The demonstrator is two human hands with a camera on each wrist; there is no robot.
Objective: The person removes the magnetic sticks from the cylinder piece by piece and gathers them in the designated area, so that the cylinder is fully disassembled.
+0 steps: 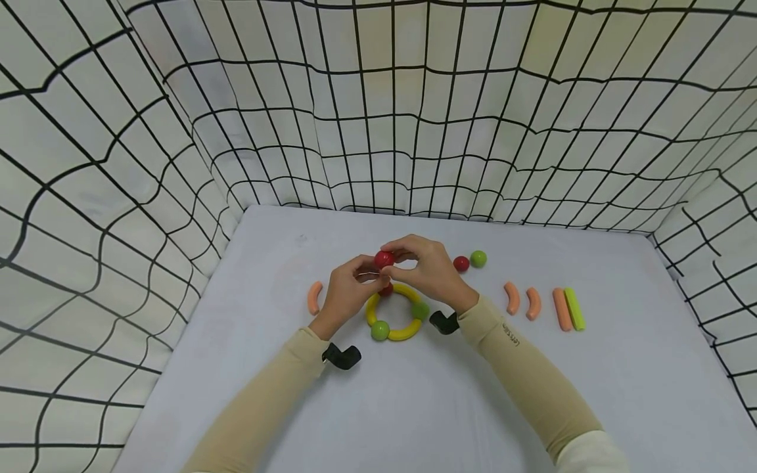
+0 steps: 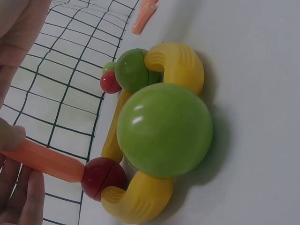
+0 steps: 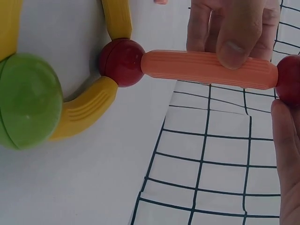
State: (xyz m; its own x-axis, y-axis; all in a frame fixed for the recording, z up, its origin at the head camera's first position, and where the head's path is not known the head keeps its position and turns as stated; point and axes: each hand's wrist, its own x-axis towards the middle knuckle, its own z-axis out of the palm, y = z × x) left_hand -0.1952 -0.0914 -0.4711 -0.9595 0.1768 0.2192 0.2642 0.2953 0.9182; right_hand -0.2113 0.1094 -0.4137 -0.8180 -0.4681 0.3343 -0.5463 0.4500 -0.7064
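Furthest left, a curved orange piece [image 1: 314, 298] lies on the table [image 1: 449, 407], just beside my left hand [image 1: 344, 292]. That hand's thumb and fingers are closed in a pinch around the side of an orange rod [image 3: 183, 64]. The rod's long axis rises from the table, its foot touching the lower red ball [image 3: 121, 62] in the yellow-and-green ring [image 1: 403, 336], which lies flat beneath my hands. At the rod's top sits the upper red ball [image 1: 384, 260], in line with that axis and touching the end; whether they are joined I cannot tell. My right hand [image 1: 430, 269] has that ball between thumb and fingers, coming in from the right, so it is nearer the ball while my left is nearer the rod's shaft. I judge that everything turns on ball and rod staying in line. Beyond my right hand lie a spare red ball [image 1: 461, 264] and a green ball [image 1: 478, 259], touching or nearly so.
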